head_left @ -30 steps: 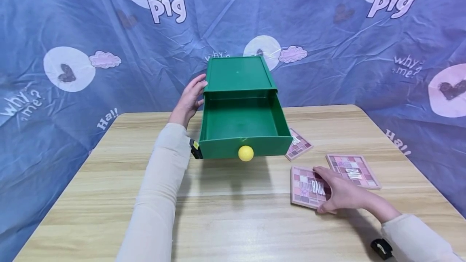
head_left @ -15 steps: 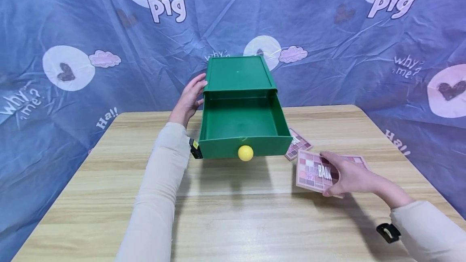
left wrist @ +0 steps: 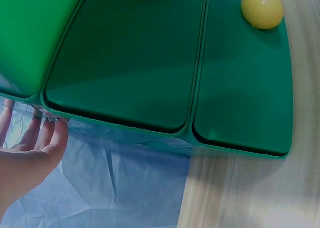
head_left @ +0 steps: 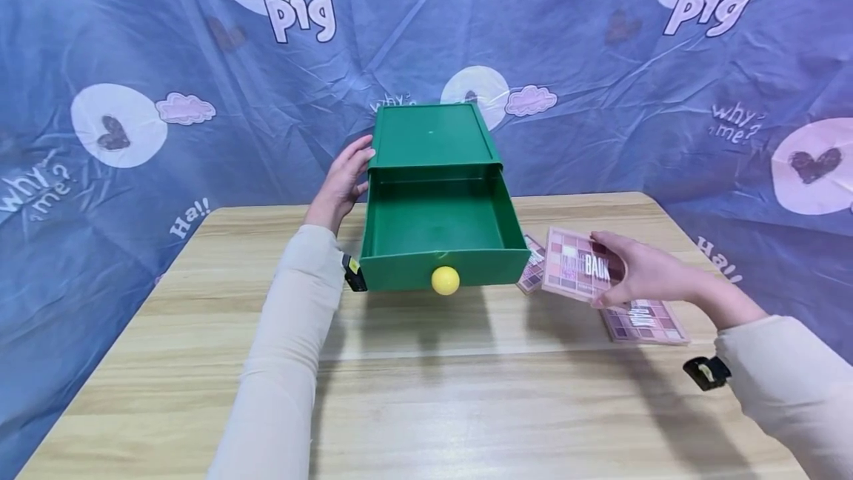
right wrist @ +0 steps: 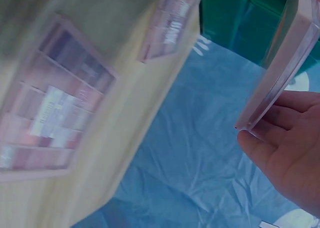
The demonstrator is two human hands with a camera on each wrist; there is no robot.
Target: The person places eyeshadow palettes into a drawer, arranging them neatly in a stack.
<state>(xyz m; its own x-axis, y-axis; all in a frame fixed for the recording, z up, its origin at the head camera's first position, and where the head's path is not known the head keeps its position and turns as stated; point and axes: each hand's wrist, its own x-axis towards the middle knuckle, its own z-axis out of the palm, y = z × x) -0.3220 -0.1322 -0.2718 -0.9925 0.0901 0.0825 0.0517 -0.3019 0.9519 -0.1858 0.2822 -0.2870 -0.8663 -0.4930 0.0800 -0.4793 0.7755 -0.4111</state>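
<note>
In the head view a green drawer cabinet stands at the table's back with its top drawer pulled out; nothing lies inside the part I see. My left hand rests against the cabinet's left side, with fingers fairly straight along it in the left wrist view. To the drawer's right, my right hand grips a pink eyeshadow palette by its right side, raised above the table and tilted. Below it lies a second palette, partly covered. Another palette lies by the cabinet, partly hidden.
A yellow knob sticks out from the drawer front. Lower closed drawers, one with a yellow knob, show in the left wrist view. A blue printed cloth hangs behind the wooden table.
My right hand has lifted the held palette off the table and carried it up and away, past the second palette. My left hand stays on the cabinet, and the drawer stays pulled out.
</note>
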